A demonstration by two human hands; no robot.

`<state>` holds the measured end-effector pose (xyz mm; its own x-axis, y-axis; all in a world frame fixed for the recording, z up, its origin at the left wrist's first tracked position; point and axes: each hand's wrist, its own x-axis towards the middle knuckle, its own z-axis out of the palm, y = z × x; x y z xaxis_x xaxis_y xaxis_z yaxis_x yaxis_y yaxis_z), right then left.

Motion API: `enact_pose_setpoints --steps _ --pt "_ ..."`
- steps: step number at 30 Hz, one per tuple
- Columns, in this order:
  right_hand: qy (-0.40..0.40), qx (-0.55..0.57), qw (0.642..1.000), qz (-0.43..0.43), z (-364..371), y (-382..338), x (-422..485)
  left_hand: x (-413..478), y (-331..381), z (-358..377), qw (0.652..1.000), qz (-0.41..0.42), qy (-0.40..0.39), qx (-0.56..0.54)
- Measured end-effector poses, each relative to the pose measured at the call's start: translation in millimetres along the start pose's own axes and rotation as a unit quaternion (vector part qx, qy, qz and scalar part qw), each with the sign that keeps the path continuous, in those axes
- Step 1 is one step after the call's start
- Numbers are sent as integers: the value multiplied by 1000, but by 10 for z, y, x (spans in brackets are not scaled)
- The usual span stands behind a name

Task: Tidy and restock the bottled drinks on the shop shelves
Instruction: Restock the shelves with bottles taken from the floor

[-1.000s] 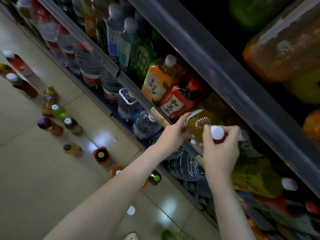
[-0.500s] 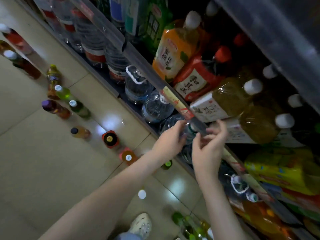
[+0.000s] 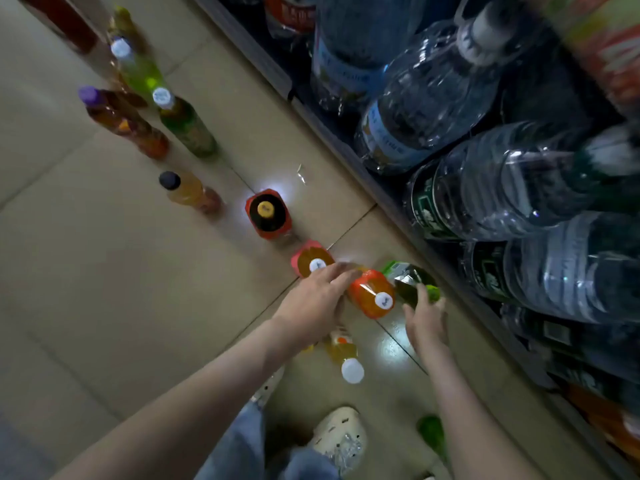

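**Both hands low over the floor stock, nothing gripped yet**

Loose bottles are standing in a row on the tiled floor (image 3: 104,271), from eleven o'clock in toward centre: purple-capped bottle (image 3: 90,95), black-capped bottle (image 3: 169,180), red-labelled bottle (image 3: 266,211), pink-labelled bottle (image 3: 313,263).

Left hand (image 3: 315,299) is hovering at the pink one's six o'clock, fingers straight, holding nothing. Its tips are lying beside the orange bottle (image 3: 372,294); contact unclear.

The orange bottle, white cap up, is standing at that hand's three o'clock, between the two hands. Green bottle (image 3: 412,282) is crowding it at two o'clock.

Right hand (image 3: 424,318) is hanging at the green bottle's six o'clock, fingers loosely spread, gripping nothing; touching or not, cannot tell.

Large water bottles (image 3: 433,95) are filling the bottom shelf from one to four o'clock.

Judgement: a pick-up for restocking is probably in hand. Best done by wrapping the body rather than the cap, then lifting straight up. The neighbours are standing close and would tip easily, so the spare hand could steady the green one.
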<state>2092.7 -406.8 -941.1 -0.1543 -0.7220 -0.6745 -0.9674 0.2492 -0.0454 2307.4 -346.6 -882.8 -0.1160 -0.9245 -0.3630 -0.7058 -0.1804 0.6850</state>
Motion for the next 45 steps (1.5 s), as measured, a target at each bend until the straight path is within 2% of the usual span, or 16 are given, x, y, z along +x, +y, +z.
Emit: enact_pose_setpoints --steps 5,8,13,16,19,25,30,32,38,45 --pt "77 24 997 -8 103 150 300 32 24 287 999 -29 -30 -5" --pt "72 17 996 -54 -7 197 311 31 200 234 999 -33 -35 -15" --pt "99 85 988 -76 -391 398 -511 -175 687 -128 998 -20 -59 -20" --pt "106 107 981 -120 -1115 509 -1247 -394 1137 -570 994 12 -109 10" --pt "95 106 973 -183 -1995 455 -2092 -686 1799 -1127 988 71 -140 -8" --pt "109 150 932 -311 -3596 256 -3847 -1401 2970 -2166 971 124 -200 -32" --pt "143 252 869 -402 -4498 -62 -4734 -1864 3617 -3111 982 137 -99 -82" --pt "141 303 850 -407 -4764 -194 -4957 -2076 3857 -3413 985 129 -63 -91" --pt "115 397 804 -427 -5260 -456 -5369 -2482 4252 -3930 995 64 -24 -71" --pt "92 406 795 -442 -5446 -626 -5528 -2801 4448 -4261 993 25 0 -117"
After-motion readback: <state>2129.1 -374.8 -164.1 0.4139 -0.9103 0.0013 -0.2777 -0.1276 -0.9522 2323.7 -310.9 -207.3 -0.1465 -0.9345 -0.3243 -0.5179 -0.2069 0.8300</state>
